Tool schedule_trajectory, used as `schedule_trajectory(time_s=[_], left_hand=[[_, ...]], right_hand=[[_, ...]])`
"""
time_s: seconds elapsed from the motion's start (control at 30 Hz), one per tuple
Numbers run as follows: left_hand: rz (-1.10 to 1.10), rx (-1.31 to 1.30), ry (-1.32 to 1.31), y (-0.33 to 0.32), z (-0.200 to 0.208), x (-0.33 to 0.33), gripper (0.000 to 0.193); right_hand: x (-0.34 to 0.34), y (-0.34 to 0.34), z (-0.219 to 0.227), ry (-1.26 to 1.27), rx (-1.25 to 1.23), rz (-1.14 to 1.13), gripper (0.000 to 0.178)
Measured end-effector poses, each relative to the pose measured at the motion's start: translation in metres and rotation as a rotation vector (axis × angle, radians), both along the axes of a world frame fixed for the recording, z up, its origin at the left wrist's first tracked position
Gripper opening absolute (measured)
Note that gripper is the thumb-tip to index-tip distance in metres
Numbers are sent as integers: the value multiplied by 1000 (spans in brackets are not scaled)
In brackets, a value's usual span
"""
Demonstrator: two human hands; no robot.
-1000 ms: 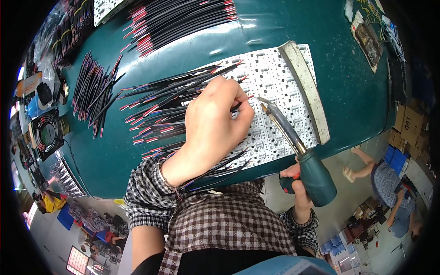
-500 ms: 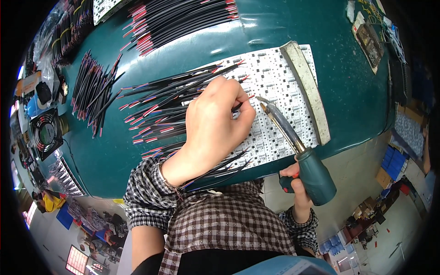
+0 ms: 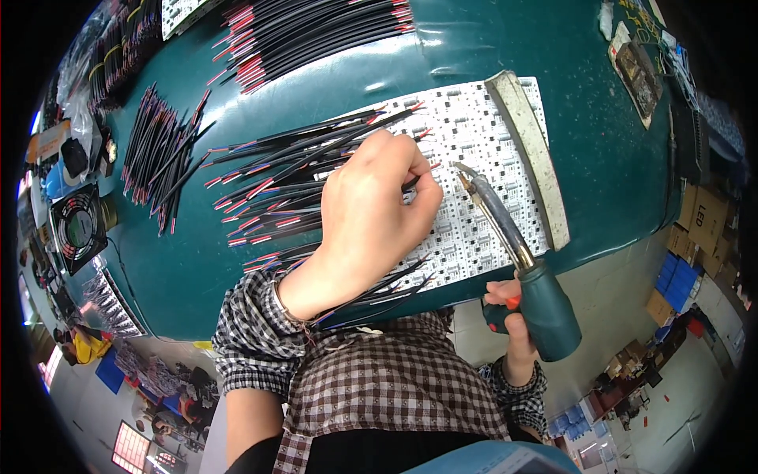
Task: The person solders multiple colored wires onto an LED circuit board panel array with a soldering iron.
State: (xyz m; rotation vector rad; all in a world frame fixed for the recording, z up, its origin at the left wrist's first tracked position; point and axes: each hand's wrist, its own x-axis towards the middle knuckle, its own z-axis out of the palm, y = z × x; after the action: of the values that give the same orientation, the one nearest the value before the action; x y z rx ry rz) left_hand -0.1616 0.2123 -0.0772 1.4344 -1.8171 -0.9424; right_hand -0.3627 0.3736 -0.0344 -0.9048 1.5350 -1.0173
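Observation:
My left hand point(image 3: 377, 205) is closed in a pinch on a black cable, whose red wire end shows just past the fingertips. Under it lies a white circuit board sheet point(image 3: 466, 229) with small dark parts in rows. Several black cables point(image 3: 276, 193) with red, white and blue wire ends stretch leftward from the sheet. In my right hand point(image 3: 512, 316) is a green soldering gun point(image 3: 549, 316), gripped by its handle. Its bent tip points up and left, a little above the sheet and apart from the pinched wire. A pale metal bar point(image 3: 530, 158) lies across the sheet's right side.
A thick row of black cables point(image 3: 324, 35) lies at the far side of the green table point(image 3: 466, 47), and a loose bundle point(image 3: 162, 154) at the left. A small fan point(image 3: 79, 223) stands by the left edge. A dirty tray point(image 3: 636, 75) sits far right.
My right hand has drawn the soldering gun slightly right and nearer me, so its tip is farther from the wire end. My left hand has barely moved.

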Motion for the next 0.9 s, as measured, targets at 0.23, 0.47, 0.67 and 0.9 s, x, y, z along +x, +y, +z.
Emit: schedule_trajectory(time_s=[0.23,0.47,0.67,0.9], left_hand=[[16,-6,11,1,0,-1,14],[19,-32,-7,1,-2,-2,15],[26,-37,-6,1,-2,-2,16],[31,-12,-36,1,1,-2,12]], right_hand=[[4,-1,3,-95,61,-104,62],[2,-3,1,-56,49,-61,60],[-4,-1,-6,78,-24,36,60],[-1,-4,-5,76,-11,6,62]])
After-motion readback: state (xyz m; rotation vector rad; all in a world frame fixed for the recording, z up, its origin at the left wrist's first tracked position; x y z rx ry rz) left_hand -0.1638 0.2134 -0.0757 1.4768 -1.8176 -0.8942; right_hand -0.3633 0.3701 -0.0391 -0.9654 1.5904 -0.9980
